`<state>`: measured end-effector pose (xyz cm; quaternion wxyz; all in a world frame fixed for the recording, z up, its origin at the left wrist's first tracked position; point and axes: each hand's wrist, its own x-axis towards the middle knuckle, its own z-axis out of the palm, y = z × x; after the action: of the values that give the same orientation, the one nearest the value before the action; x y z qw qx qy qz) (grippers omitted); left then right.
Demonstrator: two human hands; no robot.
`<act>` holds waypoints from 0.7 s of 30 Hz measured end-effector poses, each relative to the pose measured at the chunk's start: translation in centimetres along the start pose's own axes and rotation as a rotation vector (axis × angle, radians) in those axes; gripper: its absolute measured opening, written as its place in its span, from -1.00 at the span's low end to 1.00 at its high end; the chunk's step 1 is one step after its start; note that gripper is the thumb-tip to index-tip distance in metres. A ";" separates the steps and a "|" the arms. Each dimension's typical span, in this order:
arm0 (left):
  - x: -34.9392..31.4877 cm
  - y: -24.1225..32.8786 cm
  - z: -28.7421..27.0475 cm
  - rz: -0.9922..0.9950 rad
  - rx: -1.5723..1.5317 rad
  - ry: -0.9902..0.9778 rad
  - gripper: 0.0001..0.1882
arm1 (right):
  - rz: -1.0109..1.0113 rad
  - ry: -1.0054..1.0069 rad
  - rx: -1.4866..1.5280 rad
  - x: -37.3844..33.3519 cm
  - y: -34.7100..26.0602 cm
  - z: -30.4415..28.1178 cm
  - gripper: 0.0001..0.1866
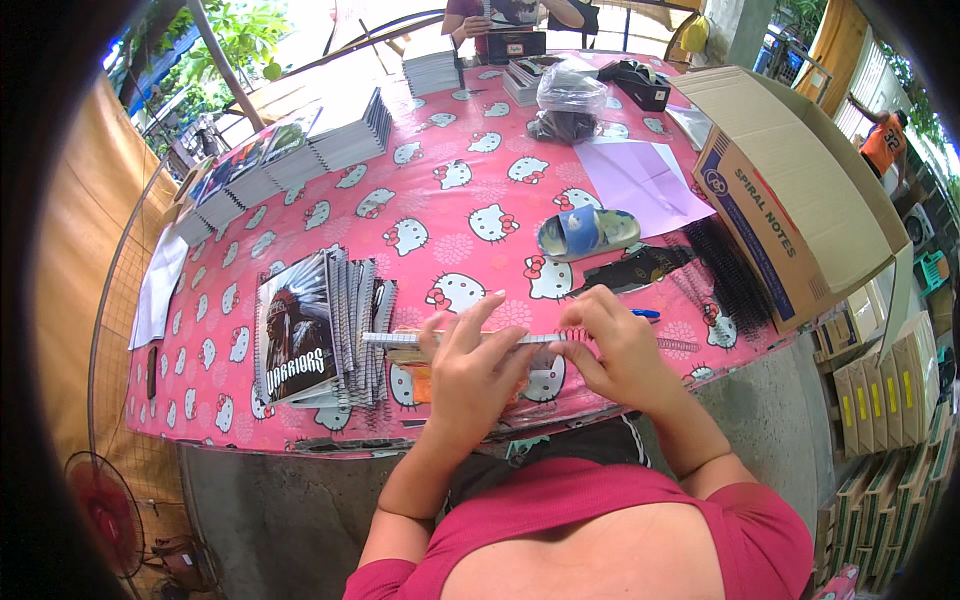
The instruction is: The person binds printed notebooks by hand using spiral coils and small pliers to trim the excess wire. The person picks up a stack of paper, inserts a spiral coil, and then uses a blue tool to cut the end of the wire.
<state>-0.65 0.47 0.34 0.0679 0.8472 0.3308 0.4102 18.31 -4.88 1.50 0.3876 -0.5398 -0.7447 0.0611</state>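
A block of notebook pages (385,339) stands edge-on near the table's front edge, with its punched side up. My left hand (472,365) grips it near the middle, thumb on the near side and fingers reaching over the top. At the block's right end, my right hand (612,350) pinches a thin spiral coil (676,345) between thumb and fingers. Part of the coil sticks out to the right past the hand. Under my left hand lies something orange (420,383), mostly hidden. Left of the hands is a pile of spiral notebooks (298,335) with a dark picture cover on top.
A blue slide sandal (588,233), purple paper (645,185) and black spiral coils (735,275) lie to the right. A large cardboard box (765,225) stands at the right edge. Notebook stacks (335,140) line the far left. Across the table, a person's hand (473,27) holds a notebook.
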 end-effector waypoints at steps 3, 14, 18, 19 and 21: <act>-0.3 -0.1 0.0 -0.014 0.005 0.018 -0.79 | -0.033 0.078 0.003 0.7 -0.8 0.4 -0.81; -0.3 0.2 0.6 -0.077 -0.060 0.056 -0.75 | 0.202 -0.181 -0.424 5.6 19.9 -1.2 -0.60; -0.5 -0.6 0.2 -0.069 -0.067 0.046 -0.72 | 0.388 -0.420 -0.532 6.8 19.7 0.1 -0.53; -0.7 -0.7 0.1 -0.068 -0.066 0.048 -0.73 | 0.365 -0.309 -0.385 6.9 18.2 0.0 -0.56; -0.8 -0.8 0.0 -0.057 -0.075 0.050 -0.73 | 0.325 -0.081 -0.099 6.4 15.3 -0.2 -0.62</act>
<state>-1.40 0.57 -0.52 0.1030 0.8239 0.3406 0.4411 29.26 6.76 -2.95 0.3153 -0.6688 -0.6646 0.1078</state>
